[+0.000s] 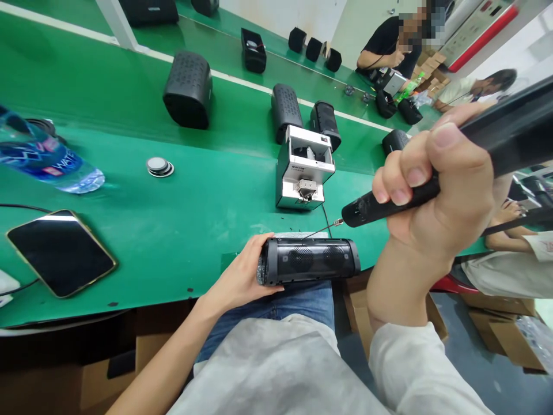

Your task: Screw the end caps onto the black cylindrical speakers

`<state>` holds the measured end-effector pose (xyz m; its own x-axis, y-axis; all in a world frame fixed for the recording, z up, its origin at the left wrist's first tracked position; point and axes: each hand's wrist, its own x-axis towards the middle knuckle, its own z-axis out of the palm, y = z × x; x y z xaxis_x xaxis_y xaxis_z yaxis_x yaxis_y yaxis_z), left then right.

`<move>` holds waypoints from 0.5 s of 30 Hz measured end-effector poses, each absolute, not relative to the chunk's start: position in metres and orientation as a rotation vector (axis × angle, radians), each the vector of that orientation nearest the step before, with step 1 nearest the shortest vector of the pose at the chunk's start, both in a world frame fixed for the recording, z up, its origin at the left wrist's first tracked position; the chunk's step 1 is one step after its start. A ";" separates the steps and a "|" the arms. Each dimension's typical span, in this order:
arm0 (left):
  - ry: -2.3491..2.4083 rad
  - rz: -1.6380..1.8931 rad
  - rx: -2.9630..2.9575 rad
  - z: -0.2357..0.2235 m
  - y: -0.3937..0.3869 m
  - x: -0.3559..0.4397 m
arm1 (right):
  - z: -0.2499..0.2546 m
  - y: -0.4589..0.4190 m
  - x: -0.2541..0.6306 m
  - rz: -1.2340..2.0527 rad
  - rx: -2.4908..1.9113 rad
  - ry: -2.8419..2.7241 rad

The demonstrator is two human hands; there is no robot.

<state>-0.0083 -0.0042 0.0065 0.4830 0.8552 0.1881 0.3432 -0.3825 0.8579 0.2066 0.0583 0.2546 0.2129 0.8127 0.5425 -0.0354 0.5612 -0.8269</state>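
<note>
My left hand (242, 275) grips the left end of a black cylindrical speaker (309, 260), which lies sideways at the near edge of the green bench, over my lap. My right hand (436, 190) is closed around a black electric screwdriver (432, 190), held raised to the right. Its thin bit (322, 229) points down-left and hovers just above the top of the speaker. Directly behind the speaker stands a small white and silver screw feeder machine (305, 168).
On the green bench (194, 230) lie a phone (60, 252) at left, a water bottle (45, 158), and small round discs (159, 166). Several black speakers (189, 89) stand on the conveyor behind. Other people work at the far right. Cardboard boxes (505, 337) sit on the floor.
</note>
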 end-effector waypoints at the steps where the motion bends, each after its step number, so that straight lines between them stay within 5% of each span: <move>1: 0.995 0.821 1.942 0.007 -0.004 -0.008 | 0.254 0.058 0.207 0.691 -0.779 -1.229; 15: 0.990 0.842 1.901 0.011 -0.003 -0.007 | 0.181 0.054 0.205 0.866 -0.666 -1.385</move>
<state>-0.0074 -0.0034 0.0112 0.4687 0.8641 0.1837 0.3201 -0.3599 0.8764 0.2050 0.0539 0.1815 -0.0223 0.8353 0.5493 -0.1282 0.5425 -0.8302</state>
